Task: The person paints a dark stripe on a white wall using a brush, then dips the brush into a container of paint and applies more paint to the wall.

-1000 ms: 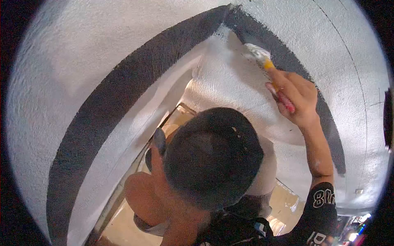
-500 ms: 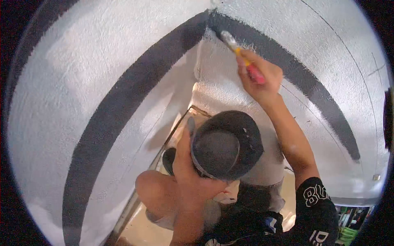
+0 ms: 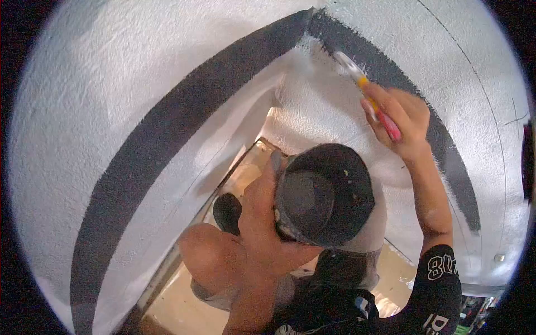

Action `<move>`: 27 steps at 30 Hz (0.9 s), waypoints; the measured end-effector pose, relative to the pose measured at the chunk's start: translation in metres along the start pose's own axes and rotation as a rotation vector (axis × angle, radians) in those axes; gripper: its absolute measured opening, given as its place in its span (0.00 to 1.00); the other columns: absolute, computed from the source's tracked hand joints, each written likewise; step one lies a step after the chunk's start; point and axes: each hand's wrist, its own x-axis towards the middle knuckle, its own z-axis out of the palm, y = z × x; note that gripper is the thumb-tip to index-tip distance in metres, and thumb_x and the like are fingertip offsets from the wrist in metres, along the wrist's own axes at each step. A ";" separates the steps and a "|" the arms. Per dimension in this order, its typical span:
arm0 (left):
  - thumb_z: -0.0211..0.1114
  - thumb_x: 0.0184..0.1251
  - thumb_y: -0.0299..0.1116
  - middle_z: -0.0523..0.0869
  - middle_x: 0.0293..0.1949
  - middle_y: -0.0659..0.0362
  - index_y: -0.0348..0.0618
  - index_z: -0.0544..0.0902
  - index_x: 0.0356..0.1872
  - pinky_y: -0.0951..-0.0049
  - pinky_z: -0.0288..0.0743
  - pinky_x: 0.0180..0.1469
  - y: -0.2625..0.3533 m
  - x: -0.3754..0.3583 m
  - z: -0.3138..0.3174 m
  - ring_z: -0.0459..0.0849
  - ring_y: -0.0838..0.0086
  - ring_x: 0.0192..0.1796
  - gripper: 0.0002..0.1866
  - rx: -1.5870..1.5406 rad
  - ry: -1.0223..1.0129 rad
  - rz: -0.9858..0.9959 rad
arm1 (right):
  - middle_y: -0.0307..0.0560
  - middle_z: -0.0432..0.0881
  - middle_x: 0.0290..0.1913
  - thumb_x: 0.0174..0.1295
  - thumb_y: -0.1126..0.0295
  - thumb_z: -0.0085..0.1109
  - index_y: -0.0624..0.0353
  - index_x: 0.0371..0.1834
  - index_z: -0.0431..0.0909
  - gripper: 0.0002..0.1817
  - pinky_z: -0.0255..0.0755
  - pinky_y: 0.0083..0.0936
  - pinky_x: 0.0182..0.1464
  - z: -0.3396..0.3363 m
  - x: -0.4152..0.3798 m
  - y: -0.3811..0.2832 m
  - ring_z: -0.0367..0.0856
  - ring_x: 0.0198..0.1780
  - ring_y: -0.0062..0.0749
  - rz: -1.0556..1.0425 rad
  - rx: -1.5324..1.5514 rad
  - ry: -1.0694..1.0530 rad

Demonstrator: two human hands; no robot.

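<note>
My right hand (image 3: 403, 116) is closed around the red and yellow handle of a paintbrush (image 3: 353, 68). The brush tip points up and left, at the lower edge of the right dark grey stripe (image 3: 385, 70), just below the peak where two stripes meet. My left hand (image 3: 265, 215) wraps the side and underside of a black bucket (image 3: 357, 187), tilted so its inside shows. Dark grey paint (image 3: 304, 198) lies in the bucket. Part of my left hand's fingers is hidden behind it.
A white textured wall (image 3: 139, 72) meets at a corner, with the left painted stripe (image 3: 162, 125) curving down it. Thin pencil lines mark the right side. My bent knee (image 3: 204, 251) is low, above a beige floor (image 3: 178, 301). A small wall fitting (image 3: 499, 258) sits at lower right.
My right hand and the paintbrush have moved right and down along the right stripe, away from the peak. The bucket in my left hand appears slightly further right, as the view has shifted too.
</note>
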 end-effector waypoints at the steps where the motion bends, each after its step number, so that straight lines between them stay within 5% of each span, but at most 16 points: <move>1: 0.86 0.35 0.43 0.81 0.56 0.43 0.32 0.66 0.70 0.55 0.73 0.60 -0.002 0.002 0.000 0.82 0.50 0.56 0.57 -0.007 -0.006 0.014 | 0.44 0.82 0.25 0.52 0.75 0.71 0.57 0.43 0.83 0.14 0.76 0.31 0.29 0.004 0.011 0.002 0.82 0.25 0.39 -0.006 0.006 -0.014; 5: 0.86 0.33 0.47 0.81 0.55 0.43 0.32 0.68 0.69 0.55 0.72 0.58 -0.010 0.000 0.007 0.81 0.49 0.54 0.58 0.001 0.059 0.140 | 0.46 0.81 0.26 0.59 0.69 0.67 0.56 0.44 0.82 0.10 0.76 0.34 0.31 0.014 0.050 0.021 0.80 0.25 0.45 0.022 0.116 -0.153; 7: 0.88 0.34 0.34 0.78 0.62 0.45 0.33 0.56 0.75 0.58 0.75 0.65 -0.005 -0.006 0.014 0.80 0.58 0.62 0.63 -0.297 -0.045 -0.203 | 0.48 0.81 0.28 0.62 0.67 0.65 0.56 0.45 0.82 0.10 0.75 0.35 0.32 0.008 0.063 0.027 0.79 0.26 0.47 0.110 0.124 -0.228; 8: 0.88 0.34 0.34 0.78 0.62 0.45 0.33 0.56 0.75 0.58 0.75 0.65 -0.005 -0.003 0.012 0.80 0.58 0.62 0.63 -0.300 -0.039 -0.212 | 0.49 0.82 0.29 0.64 0.64 0.63 0.58 0.43 0.82 0.10 0.74 0.33 0.31 0.004 0.068 0.031 0.80 0.26 0.44 0.130 0.106 -0.266; 9: 0.86 0.33 0.41 0.80 0.57 0.44 0.32 0.62 0.72 0.56 0.74 0.61 -0.006 0.005 0.010 0.81 0.53 0.57 0.60 -0.125 0.025 0.013 | 0.50 0.83 0.30 0.67 0.62 0.60 0.60 0.42 0.81 0.12 0.73 0.31 0.30 -0.001 0.073 0.033 0.80 0.25 0.42 0.148 0.086 -0.303; 10: 0.84 0.32 0.49 0.82 0.53 0.43 0.31 0.68 0.69 0.54 0.72 0.56 -0.007 0.008 0.009 0.81 0.49 0.52 0.59 0.053 0.089 0.237 | 0.44 0.87 0.36 0.71 0.69 0.58 0.65 0.46 0.82 0.10 0.78 0.21 0.40 -0.005 0.076 0.033 0.85 0.34 0.24 0.152 0.105 -0.329; 13: 0.84 0.33 0.47 0.82 0.53 0.43 0.30 0.70 0.68 0.54 0.73 0.55 -0.003 -0.003 0.013 0.82 0.49 0.52 0.56 -0.145 0.030 -0.018 | 0.41 0.86 0.34 0.72 0.68 0.57 0.65 0.45 0.83 0.11 0.77 0.19 0.39 -0.014 0.080 0.048 0.83 0.32 0.22 0.261 0.301 -0.333; 15: 0.84 0.33 0.47 0.82 0.53 0.43 0.30 0.71 0.67 0.54 0.73 0.54 -0.002 -0.004 0.014 0.82 0.50 0.51 0.55 -0.131 0.054 -0.004 | 0.39 0.84 0.32 0.74 0.64 0.55 0.65 0.47 0.82 0.14 0.77 0.20 0.37 -0.014 0.089 0.045 0.81 0.31 0.22 0.324 0.282 -0.332; 17: 0.84 0.34 0.46 0.82 0.53 0.43 0.30 0.72 0.66 0.54 0.73 0.54 0.000 -0.003 0.013 0.82 0.50 0.51 0.54 -0.116 0.068 0.010 | 0.46 0.88 0.33 0.70 0.61 0.58 0.60 0.42 0.84 0.13 0.80 0.30 0.43 -0.016 0.107 0.023 0.86 0.37 0.28 0.556 0.397 -0.382; 27: 0.83 0.37 0.45 0.83 0.51 0.44 0.31 0.73 0.66 0.56 0.75 0.52 0.001 -0.002 0.014 0.83 0.51 0.49 0.51 -0.050 0.090 0.045 | 0.42 0.82 0.24 0.69 0.65 0.59 0.65 0.34 0.80 0.12 0.71 0.26 0.32 0.010 0.127 0.039 0.74 0.25 0.24 0.230 0.201 -0.519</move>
